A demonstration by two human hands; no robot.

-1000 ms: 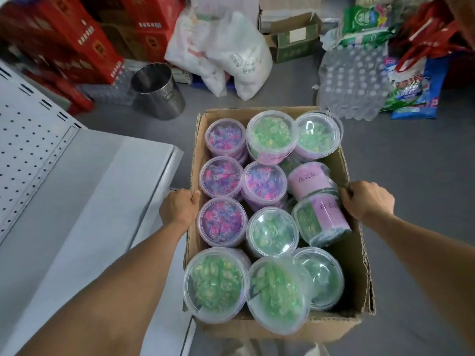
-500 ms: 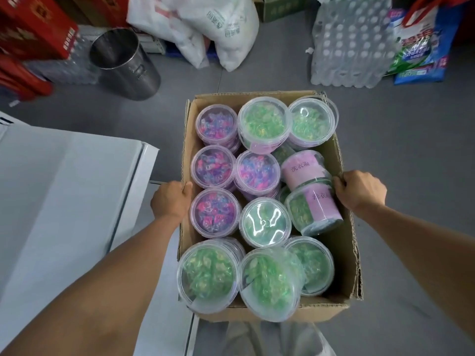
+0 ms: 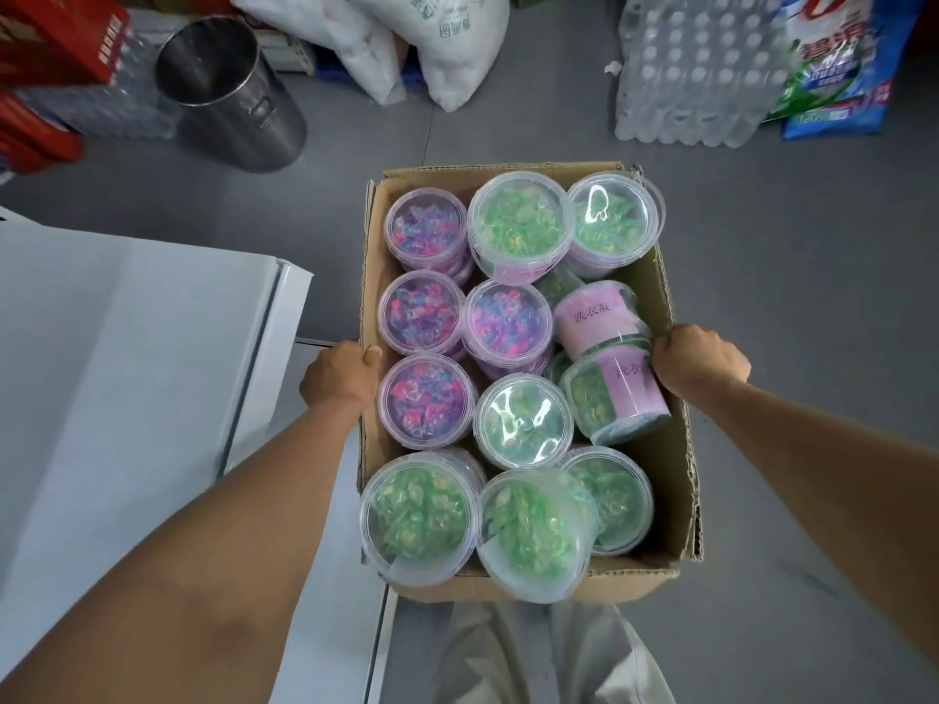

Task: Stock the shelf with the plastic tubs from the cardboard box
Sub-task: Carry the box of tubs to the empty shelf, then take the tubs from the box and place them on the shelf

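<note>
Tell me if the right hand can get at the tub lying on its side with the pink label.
Probably yes. The right hand grips the box wall right beside the tipped tub, which lies on top with nothing over it; the hand only has to let go first.

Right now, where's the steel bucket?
Head view, upper left: the steel bucket stands on the grey floor, beyond the cardboard box's far-left corner, between the red cartons and the white sacks.

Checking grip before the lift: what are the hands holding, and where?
Both hold the box: the left hand grips its left wall's top edge, the right hand its right wall's top edge. No tub is held.
</note>
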